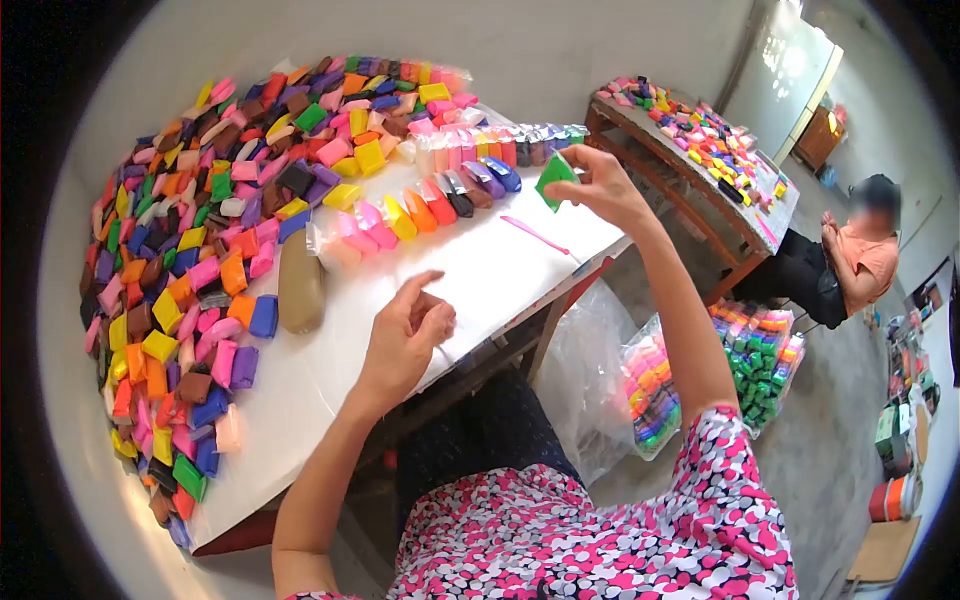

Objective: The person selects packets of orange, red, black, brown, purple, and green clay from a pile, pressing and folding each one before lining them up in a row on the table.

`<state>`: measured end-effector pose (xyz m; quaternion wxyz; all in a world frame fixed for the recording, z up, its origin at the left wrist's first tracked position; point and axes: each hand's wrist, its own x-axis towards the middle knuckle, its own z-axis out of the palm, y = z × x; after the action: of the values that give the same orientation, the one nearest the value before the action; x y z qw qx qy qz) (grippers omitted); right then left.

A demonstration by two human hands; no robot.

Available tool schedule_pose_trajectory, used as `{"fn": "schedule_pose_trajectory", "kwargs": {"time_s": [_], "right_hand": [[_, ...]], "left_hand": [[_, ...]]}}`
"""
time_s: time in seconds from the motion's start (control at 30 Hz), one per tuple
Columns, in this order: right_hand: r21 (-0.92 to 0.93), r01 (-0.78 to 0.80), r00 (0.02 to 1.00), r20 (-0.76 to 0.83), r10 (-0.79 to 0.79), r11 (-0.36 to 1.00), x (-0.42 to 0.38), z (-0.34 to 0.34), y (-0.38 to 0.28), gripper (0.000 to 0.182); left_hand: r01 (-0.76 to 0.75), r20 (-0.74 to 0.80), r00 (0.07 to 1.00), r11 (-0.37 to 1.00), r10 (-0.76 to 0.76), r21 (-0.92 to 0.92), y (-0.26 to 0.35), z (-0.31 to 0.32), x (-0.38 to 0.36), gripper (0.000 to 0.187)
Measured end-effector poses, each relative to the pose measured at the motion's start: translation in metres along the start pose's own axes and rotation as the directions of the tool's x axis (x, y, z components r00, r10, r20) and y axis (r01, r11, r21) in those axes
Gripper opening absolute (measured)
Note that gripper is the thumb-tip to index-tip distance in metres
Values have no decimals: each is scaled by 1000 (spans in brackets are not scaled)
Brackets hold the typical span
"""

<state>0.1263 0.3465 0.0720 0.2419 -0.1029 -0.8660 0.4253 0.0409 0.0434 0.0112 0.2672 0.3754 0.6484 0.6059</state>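
Note:
My right hand (600, 185) pinches a green packet (557, 182) above the right end of the white table top (480, 265). My left hand (408, 335) hovers over the front part of the table with thumb and forefinger apart, holding nothing. Between the hands and the wall, a row of coloured packets (420, 210) runs from pale pink at the left to blue at the right. Behind it lies a second row of packets (480, 147) in clear wrapping. A pink strip (535, 235) lies just below the green packet.
Loose coloured packets (190, 260) cover the table's left and back. A brown oblong object (300, 282) lies beside them. At the right, a seated person (865, 250) is near another table (690, 160) with packets. Bags of packets (755, 360) stand on the floor.

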Motion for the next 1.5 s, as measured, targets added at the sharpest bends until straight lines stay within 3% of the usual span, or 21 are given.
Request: {"fn": "schedule_pose_trajectory", "kwargs": {"time_s": [0.07, 0.13, 0.23, 0.5, 0.6, 0.8, 0.93, 1.03, 1.07, 1.1, 1.13, 1.2, 1.23, 1.3, 1.37, 1.4, 1.47, 1.5], "right_hand": [[-172, -76, 997, -22, 73, 982, 35, -4, 27, 41], [-267, -159, 987, -30, 157, 951, 57, -1, 36, 42], [-364, -111, 991, 26, 129, 925, 82, 12, 46, 45], [-428, -58, 987, 111, 116, 902, 89, 24, 59, 51], [-392, -115, 984, 82, 159, 913, 83, 28, 58, 37], [-367, -60, 997, 32, 77, 928, 71, 36, 54, 38], [-383, 31, 994, -83, -68, 923, 58, 34, 74, 42], [-379, 144, 936, -246, -250, 914, 29, 36, 72, 38], [-363, 173, 901, -317, -296, 916, 7, 39, 60, 35], [-349, 204, 859, -384, -338, 915, -17, 42, 43, 32], [-380, 208, 849, -387, -359, 901, -45, 48, 27, 28], [-384, 260, 855, -336, -396, 886, -107, 65, 16, 24], [-353, 309, 863, -285, -416, 883, -139, 75, 16, 23], [-278, 321, 918, -145, -370, 906, -203, 98, 26, 20], [-274, 137, 981, -99, -169, 952, -259, 119, 43, 15], [-254, 16, 993, -106, -44, 967, -287, 130, 56, 13], [-291, -156, 987, -15, 159, 944, -348, 146, 100, 12], [-322, -235, 969, 3, 249, 917, -375, 153, 118, 14]], "left_hand": [[-30, -69, 997, 999, 27, -35, -11, 1, 1, 25], [15, -60, 998, 1000, -15, -13, -5, 0, 2, 24], [42, -63, 997, 999, -43, -23, 0, 3, 2, 21], [1, -69, 998, 997, 4, 74, -7, 3, 4, 21], [-1, -71, 997, 995, 8, 97, -8, 3, 5, 20], [-4, -66, 998, 994, 11, 110, -7, 2, 6, 20], [-52, -65, 996, 997, 56, 65, -9, 3, 3, 17], [-410, -93, 884, 856, 458, 316, -1, 6, -8, 16], [-576, -45, 755, 694, 654, 433, -2, 5, -17, 24], [-680, 75, 655, 544, 752, 491, -1, 6, -31, 30], [-764, 202, 541, 376, 816, 525, -2, 8, -49, 35], [-807, 264, 538, 399, 801, 435, -19, 19, -89, 39], [-762, 320, 623, 460, 714, 455, -26, 18, -111, 36], [-531, 171, 824, 629, 540, 568, -74, 9, -153, 31], [-72, -232, 932, 769, 278, 635, -143, -7, -201, 22], [208, -393, 918, 781, 51, 588, -168, -16, -225, 20], [444, -432, 875, 718, -219, 536, -229, -31, -283, 23], [532, -356, 847, 625, -394, 572, -261, -38, -314, 24]]}}
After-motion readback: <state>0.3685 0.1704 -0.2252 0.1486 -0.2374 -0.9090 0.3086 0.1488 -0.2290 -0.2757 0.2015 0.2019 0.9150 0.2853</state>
